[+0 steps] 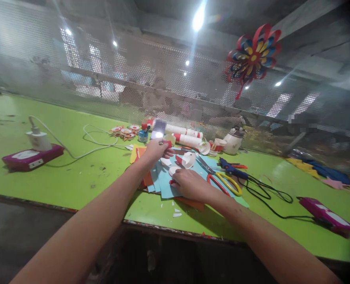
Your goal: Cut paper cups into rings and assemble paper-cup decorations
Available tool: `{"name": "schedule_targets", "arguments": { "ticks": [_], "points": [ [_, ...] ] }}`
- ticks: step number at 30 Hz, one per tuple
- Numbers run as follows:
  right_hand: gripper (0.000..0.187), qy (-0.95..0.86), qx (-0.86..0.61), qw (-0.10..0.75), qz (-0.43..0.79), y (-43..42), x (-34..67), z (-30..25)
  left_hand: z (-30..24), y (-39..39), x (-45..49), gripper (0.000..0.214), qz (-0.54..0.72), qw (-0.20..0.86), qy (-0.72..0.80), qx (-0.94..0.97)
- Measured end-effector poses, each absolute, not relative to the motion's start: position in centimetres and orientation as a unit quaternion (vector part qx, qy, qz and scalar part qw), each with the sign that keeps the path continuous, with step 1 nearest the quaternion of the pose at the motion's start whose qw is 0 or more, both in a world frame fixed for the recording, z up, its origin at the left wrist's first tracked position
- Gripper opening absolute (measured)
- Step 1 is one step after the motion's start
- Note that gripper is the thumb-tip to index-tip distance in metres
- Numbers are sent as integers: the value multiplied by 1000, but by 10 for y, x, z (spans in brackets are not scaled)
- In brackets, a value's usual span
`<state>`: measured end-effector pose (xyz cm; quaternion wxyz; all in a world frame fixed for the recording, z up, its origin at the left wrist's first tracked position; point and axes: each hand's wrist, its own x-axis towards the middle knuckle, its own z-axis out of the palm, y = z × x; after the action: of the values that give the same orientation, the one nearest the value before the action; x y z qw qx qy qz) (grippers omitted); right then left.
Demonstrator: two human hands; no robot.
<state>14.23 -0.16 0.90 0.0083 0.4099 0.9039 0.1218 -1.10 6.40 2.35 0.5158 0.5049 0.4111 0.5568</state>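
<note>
My left hand (157, 150) reaches over the stack of coloured paper (167, 187), its fingers closed on a small red piece (168, 144), perhaps paper. Lower and to the right, my right hand (191, 183) is closed on a small white-and-red paper piece (174, 170), mostly hidden by the fingers. Between the hands lies a curled white paper piece (189, 160) with a red part. Scissors (212, 170) with one red and one yellow handle loop rest open beside my right hand. A phone (158, 130) stands propped behind my left hand, its screen lit.
White-and-red paper tubes (186, 140) lie behind the stack, near a white jug (234, 140) and a blue bottle (143, 136). A blue glue gun (232, 169) trails a black cord to a purple power strip (325, 213). Another purple strip (32, 157) holds a white charger.
</note>
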Motion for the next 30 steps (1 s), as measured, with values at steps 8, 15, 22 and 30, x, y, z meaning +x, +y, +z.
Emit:
{"name": "schedule_targets", "arguments": {
  "ticks": [8,15,22,30],
  "points": [
    [24,894,406,-67,175,1,148,2,20,58,-9,12,514,574,383,510],
    [32,814,400,-325,268,22,176,14,14,50,2,8,435,640,338,536],
    [30,836,381,-278,282,29,177,4,12,41,16,8,439,660,294,533],
    [32,854,377,-274,230,26,176,3,12,48,10,11,425,719,254,488]
  ]
}}
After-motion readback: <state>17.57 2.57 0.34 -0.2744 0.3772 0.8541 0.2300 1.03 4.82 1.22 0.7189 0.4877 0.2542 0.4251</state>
